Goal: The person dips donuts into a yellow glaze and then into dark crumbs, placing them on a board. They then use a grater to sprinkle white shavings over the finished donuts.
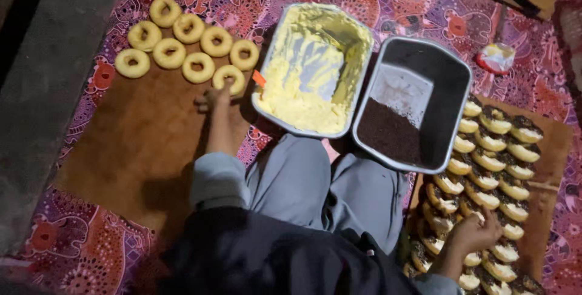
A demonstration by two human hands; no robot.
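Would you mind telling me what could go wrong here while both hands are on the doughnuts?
1. The left hand reaches the nearest plain doughnut close beside the cream tray; the sleeve may brush the cream.
2. The right hand rests on tightly packed filled doughnuts; pressing could squash neighbours.
3. The sprinkle tray lies by the knee and might get bumped.

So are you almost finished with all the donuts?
Mostly. Rows of filled, sprinkled donuts cover the right board, where the right hand rests. The left hand touches one plain donut; eight plain donuts wait beside the cream tray and sprinkle tray.
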